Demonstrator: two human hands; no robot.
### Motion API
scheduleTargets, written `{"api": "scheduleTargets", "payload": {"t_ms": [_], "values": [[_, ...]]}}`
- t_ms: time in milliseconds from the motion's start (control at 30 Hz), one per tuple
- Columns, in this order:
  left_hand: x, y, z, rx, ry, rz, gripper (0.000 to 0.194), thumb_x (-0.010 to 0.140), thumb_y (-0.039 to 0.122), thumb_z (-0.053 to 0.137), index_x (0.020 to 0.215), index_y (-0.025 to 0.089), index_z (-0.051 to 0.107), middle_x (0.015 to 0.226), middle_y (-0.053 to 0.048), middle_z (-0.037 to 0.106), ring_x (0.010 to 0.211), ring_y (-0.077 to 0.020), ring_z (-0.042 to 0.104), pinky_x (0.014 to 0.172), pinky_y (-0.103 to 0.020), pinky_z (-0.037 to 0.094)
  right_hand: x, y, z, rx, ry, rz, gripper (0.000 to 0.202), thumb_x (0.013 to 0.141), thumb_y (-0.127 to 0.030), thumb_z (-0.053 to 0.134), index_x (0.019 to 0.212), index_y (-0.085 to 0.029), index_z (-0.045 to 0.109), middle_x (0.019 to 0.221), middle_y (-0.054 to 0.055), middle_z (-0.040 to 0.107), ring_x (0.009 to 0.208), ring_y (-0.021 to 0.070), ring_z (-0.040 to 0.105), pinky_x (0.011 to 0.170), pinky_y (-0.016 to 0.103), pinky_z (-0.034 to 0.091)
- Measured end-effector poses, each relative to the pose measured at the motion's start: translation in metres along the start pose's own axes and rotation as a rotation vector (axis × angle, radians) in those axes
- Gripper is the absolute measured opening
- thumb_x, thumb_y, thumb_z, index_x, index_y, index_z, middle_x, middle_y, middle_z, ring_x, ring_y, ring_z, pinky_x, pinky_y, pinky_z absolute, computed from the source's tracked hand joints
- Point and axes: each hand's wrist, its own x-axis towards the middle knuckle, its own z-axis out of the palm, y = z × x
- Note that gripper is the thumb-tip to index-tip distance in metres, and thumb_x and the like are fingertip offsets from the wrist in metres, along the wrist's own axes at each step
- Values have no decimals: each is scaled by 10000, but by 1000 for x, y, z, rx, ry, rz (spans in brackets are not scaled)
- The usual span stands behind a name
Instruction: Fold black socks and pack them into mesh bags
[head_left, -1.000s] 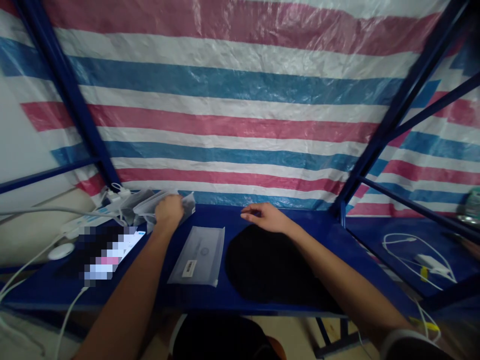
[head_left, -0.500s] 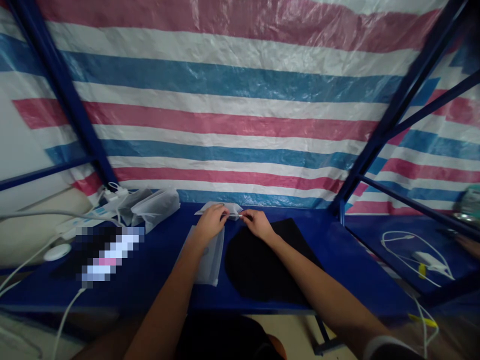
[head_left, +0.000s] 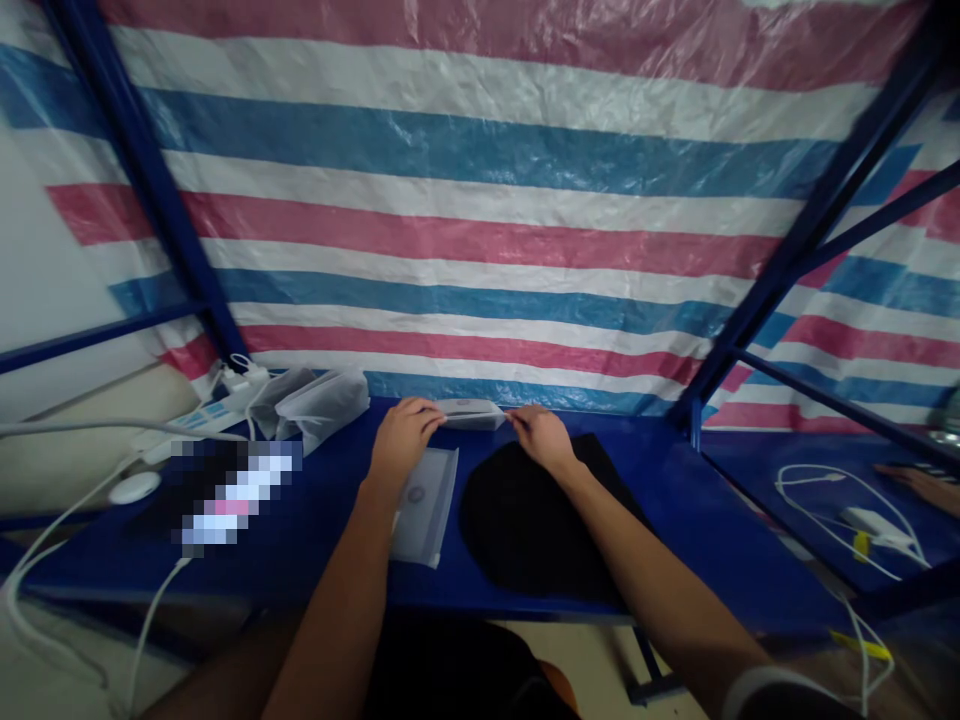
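Near the back edge of the blue table (head_left: 712,520), a frosted zip bag (head_left: 471,412) is stretched between my two hands, its mouth parted a little. My left hand (head_left: 405,432) pinches the left end of the bag's edge. At the opposite end, the fingertips of my right hand (head_left: 544,438) are closed on the right corner. A second frosted zip bag (head_left: 426,510) lies flat below, beside my left forearm. Black folded cloth (head_left: 540,530) rests under my right wrist and forearm.
More frosted bags (head_left: 330,405) stand at the back left by a power strip (head_left: 191,420). A pixelated device (head_left: 244,500), a white disc (head_left: 135,488) and cables lie left. Blue frame posts (head_left: 757,290) flank the table. Rightward are a white charger (head_left: 877,525) and another person's hand (head_left: 930,488).
My hands have moved apart along the bag's edge, the left hand going left to its end. The bag's mouth now shows wider between them. The view has shifted slightly.
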Motion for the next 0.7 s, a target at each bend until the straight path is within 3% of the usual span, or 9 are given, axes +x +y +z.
{"api": "scheduleTargets", "payload": {"t_ms": [167,267,367,433,533,600,700], "values": [[-9,-19,-14,-43,58,-147,300,1066,351,543,1087,228,817,1173,-72,775,1130,-264,686,1038,-396,513,1,13,-8,-3,67,88,269,1086,-296,530,1184,-234,774,1162,115,791,1128,301,708,1011,424,554],[-9,-16,-12,-188,67,-200,292,1062,371,544,1119,206,778,1157,-83,776,1062,-248,725,973,-368,560,1,11,-11,107,92,-38,262,1081,-279,517,1156,-199,755,1300,145,740,1250,298,668,1116,455,519],[-6,-8,-4,-382,68,-208,280,1058,395,555,1131,193,734,1089,-89,785,963,-237,757,878,-352,604,-1,1,-10,248,91,-205,280,1089,-294,501,1251,-209,713,1578,138,565,1425,284,567,1203,477,462],[-4,-3,2,-462,97,-198,258,1041,412,589,1093,201,727,1057,-89,789,952,-245,769,867,-361,621,-1,-6,-4,278,61,-265,300,1086,-315,520,1302,-235,713,1656,118,484,1466,295,532,1216,505,449],[-2,6,8,-536,136,-155,227,1006,423,651,1049,218,738,1046,-82,791,971,-255,777,902,-387,637,2,-11,8,220,33,-280,314,1071,-336,562,1303,-259,758,1569,120,576,1411,330,564,1206,554,442],[-1,13,10,-582,134,-115,209,992,416,678,1036,226,753,1052,-74,788,977,-250,778,929,-401,645,5,-11,13,182,57,-223,322,1044,-354,620,1317,-273,768,1396,132,684,1310,347,613,1171,588,459],[0,21,12,-704,159,-87,221,969,402,723,1093,222,752,1096,-85,785,1008,-249,781,967,-422,649,10,-10,14,276,124,-103,419,955,-405,755,1354,-275,757,1217,131,716,1164,336,664,1092,560,523]]}}
